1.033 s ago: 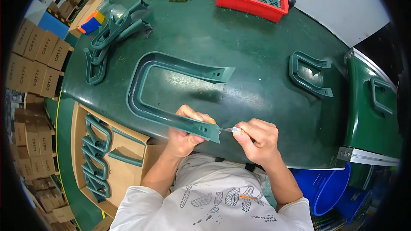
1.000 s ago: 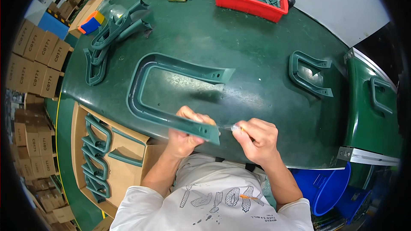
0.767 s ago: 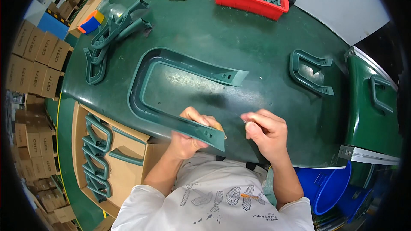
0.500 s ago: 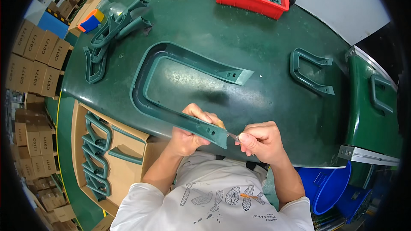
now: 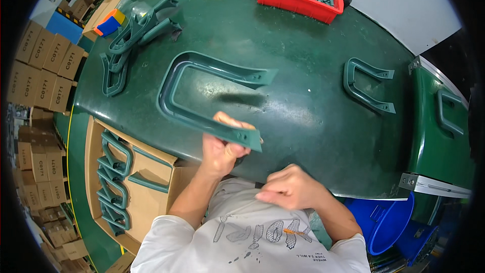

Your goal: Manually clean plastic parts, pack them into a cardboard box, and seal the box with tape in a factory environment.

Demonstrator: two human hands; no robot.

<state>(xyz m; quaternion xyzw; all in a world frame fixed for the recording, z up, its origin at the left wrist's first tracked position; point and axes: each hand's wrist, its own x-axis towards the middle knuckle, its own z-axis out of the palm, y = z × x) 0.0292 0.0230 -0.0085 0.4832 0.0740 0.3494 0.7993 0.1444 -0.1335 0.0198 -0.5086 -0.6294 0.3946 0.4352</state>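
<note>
One green handle [image 5: 166, 91] is over the table [image 5: 323, 126], gripped near one end by the closed left hand [image 5: 219, 154]; the right hand [image 5: 293, 187] is curled, its contents I cannot tell.

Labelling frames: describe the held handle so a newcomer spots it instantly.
Find the dark green table, then the left hand over its near edge. It grips the green U-shaped handle, open end rightward. Unlike the smaller-looking lone handle lying to its right, it is held.
</note>
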